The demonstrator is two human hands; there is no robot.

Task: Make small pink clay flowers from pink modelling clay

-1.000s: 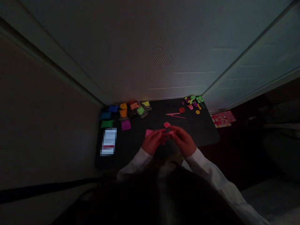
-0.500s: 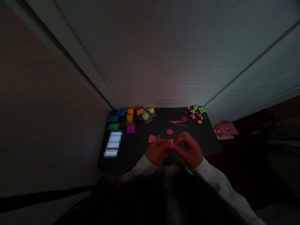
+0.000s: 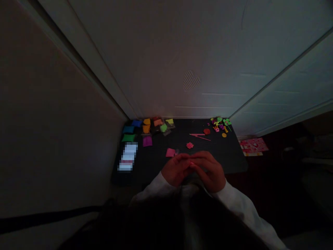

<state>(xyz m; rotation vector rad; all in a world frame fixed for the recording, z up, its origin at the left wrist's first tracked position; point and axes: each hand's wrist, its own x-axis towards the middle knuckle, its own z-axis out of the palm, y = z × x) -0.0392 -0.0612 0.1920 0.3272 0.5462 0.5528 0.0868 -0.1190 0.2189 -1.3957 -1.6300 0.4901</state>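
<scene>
My left hand (image 3: pixel 177 169) and my right hand (image 3: pixel 210 171) meet over the near edge of the dark table (image 3: pixel 151 170). Between their fingertips is a small piece of pink clay (image 3: pixel 191 163), mostly covered by the fingers of both hands. Just beyond them lies a pink clay flower (image 3: pixel 189 145) with a many-petalled surface. A pink clay packet (image 3: pixel 170 152) rests beside my left fingers, with clear wrapping at its right end. Farther off are pink tweezer-like tools (image 3: pixel 199 135) and a red clay lump (image 3: pixel 206 131).
Several coloured clay packets (image 3: pixel 147 140) lie at the table's back left. A lit phone (image 3: pixel 128 156) is near the left edge. Small clay figures and a green flower (image 3: pixel 227 122) crowd the back right corner. A white wall panel (image 3: pixel 156 69) rises behind the table.
My right hand's fingers have lowered and closed in against the left fingertips, covering more of the pink clay. The whole view has shifted slightly.
</scene>
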